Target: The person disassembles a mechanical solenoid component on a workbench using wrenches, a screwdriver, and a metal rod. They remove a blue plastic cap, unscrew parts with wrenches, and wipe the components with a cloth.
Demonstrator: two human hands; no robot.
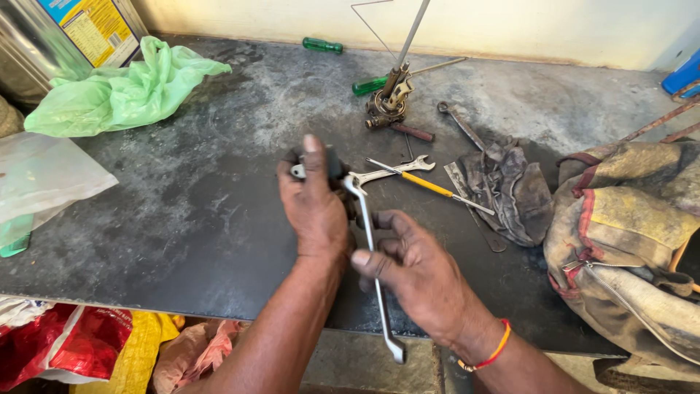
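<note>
A small dark part (329, 165) was gripped in the left hand (315, 204), fingers fully wrapped round it above the bench (182, 219). A ring spanner (370, 248) was held mid-shank by the closed right hand (415, 270), head seated against the part. Just beyond the grip an open-ended spanner (394, 172) and a yellow-handled screwdriver (430, 187) were laid; a greasy rag (510, 186) was further right.

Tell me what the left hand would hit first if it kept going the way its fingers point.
Probably the brass fitting standing upright on the bench; the left hand points up-frame toward it, though depth is unclear.
</note>
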